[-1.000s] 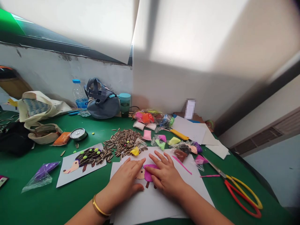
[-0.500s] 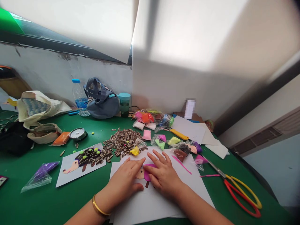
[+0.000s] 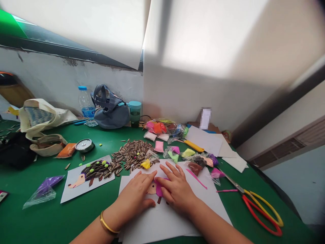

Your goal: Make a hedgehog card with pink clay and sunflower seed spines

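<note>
White paper (image 3: 147, 223) lies in front of me, bearing a clay figure with a peach face (image 3: 152, 189), a magenta body (image 3: 159, 190) and a brown leg (image 3: 159, 200). My left hand (image 3: 139, 190) rests on the paper at the figure's left, fingers apart, partly covering the face. Spread over the magenta body, my right hand (image 3: 176, 186) touches it with its fingers and hides much of it. Neither hand grips anything. A thin pink clay strip (image 3: 196, 178) lies on the paper to the right of my right hand.
Sunflower seeds (image 3: 135, 151) are heaped behind the paper. A finished-looking hedgehog card (image 3: 73, 195) lies at left, near a purple clay bag (image 3: 47, 186). Scissors (image 3: 262, 211) lie at right. Clay packets (image 3: 159, 146), a yellow cutter (image 3: 194, 145), a bottle (image 3: 87, 105) and a blue bag (image 3: 110, 112) stand or lie behind.
The fingers of my right hand have shifted very slightly on the magenta clay. My left hand has hardly moved.
</note>
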A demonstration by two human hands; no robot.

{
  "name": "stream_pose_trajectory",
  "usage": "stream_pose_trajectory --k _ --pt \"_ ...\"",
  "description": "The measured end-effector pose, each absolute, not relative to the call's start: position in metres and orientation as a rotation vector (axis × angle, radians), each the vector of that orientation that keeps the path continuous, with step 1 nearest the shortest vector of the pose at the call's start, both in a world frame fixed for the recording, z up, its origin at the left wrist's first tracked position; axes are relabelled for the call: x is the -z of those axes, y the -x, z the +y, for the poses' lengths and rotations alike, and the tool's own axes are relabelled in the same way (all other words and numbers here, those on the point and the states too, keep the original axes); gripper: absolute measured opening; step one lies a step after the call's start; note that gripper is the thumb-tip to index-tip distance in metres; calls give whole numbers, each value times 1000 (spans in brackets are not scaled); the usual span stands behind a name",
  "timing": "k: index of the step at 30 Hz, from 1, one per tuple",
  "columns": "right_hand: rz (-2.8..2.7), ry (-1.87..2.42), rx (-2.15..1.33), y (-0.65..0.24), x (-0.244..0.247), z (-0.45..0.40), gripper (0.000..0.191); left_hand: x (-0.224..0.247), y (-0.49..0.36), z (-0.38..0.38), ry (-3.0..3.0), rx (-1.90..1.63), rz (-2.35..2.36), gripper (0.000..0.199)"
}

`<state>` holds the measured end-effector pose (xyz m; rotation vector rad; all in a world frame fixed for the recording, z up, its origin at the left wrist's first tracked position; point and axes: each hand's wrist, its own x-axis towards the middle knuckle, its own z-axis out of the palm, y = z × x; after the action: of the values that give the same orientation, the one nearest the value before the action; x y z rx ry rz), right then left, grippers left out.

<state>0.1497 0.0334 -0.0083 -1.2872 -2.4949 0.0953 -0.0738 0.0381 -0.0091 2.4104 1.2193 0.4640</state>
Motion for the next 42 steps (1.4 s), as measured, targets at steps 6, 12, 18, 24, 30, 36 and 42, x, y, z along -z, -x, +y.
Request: stream_pose_trajectory --k 6,12,18,24,30,36,42 --pt "-2512 1292 -129 -148 10 34 39 17 76 38 -2405 -468 1268 100" --pt "-2521 1280 -120 -147 10 34 41 17 75 38 -2392 -456 1270 101" --pt "-2531 1251 -88 -148 10 33 39 17 76 38 -2398 -460 1256 101" --pt "-2549 1242 -93 -147 10 34 39 19 76 39 -2393 -433 1254 106" --pt "-2506 1259 -84 -146 9 35 36 20 77 38 -2395 -437 1261 107" --pt "-2509 1238 -75 -148 11 34 38 19 77 37 -2395 -404 1279 106" --pt "-2388 1296 -41 -156 12 37 30 13 75 39 -2399 -430 1248 107"
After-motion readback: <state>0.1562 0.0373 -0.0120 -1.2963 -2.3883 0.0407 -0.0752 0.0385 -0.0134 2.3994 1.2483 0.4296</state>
